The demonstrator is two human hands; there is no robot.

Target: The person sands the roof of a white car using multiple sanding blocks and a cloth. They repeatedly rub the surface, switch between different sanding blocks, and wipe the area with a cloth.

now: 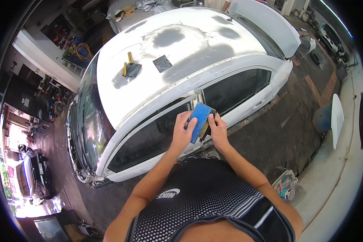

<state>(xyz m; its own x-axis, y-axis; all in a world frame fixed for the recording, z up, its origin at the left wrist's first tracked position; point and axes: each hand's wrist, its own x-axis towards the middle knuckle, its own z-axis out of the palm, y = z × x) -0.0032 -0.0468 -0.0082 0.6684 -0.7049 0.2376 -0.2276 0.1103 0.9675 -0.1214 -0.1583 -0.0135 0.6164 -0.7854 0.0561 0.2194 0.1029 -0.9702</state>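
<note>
My left hand [183, 131] is closed on the left edge of a flat blue sanding block [202, 117], thumb on its face. At its right edge, my right hand [219, 132] grips a dark piece, which looks like sandpaper [212, 111]. A yellowish strip [205, 130] shows behind the block; whether it is fixed to it I cannot tell. Both hands are in front of my body, close to the side windows of a white car [125, 97]. On its roof lie a dark square sandpaper sheet [162, 63], another dark sheet [134, 70] and two yellow-brown strips [130, 57].
Grey patches mark the roof. The car's raised rear lid [270, 24] stands at the far right, near another person's arm [226, 5]. A blue drum [322, 119] with a white panel [337, 121] is by the right wall. A tub with cans [287, 192] sits at lower right.
</note>
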